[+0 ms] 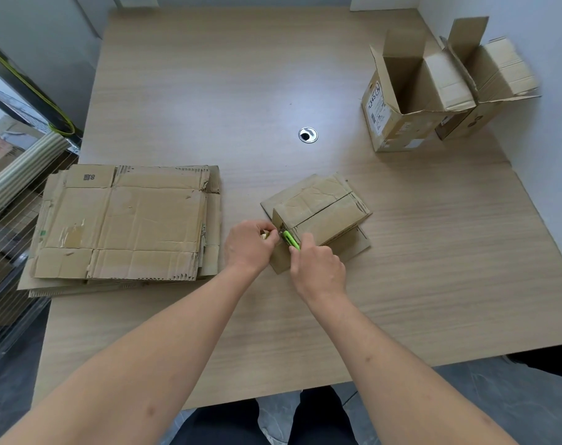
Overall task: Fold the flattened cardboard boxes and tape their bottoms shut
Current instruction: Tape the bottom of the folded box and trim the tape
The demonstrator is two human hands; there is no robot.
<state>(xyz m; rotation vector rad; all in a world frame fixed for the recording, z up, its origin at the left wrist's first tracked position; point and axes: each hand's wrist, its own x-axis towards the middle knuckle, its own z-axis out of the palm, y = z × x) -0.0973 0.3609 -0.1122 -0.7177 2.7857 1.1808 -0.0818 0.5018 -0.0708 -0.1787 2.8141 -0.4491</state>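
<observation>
A small cardboard box (321,210) stands bottom-up in the middle of the table, its bottom flaps folded shut with a seam across them. My left hand (249,244) grips a tape roll (266,234), mostly hidden, at the box's near left corner. My right hand (316,268) holds a green utility knife (290,239) whose tip points at that same corner. A stack of flattened cardboard boxes (125,223) lies on the left side of the table.
Two folded boxes stand open-topped at the far right: one (401,101) nearer, another (495,88) behind it by the wall. A round metal cable hole (307,135) sits in the wooden table (209,91). A railing runs along the left.
</observation>
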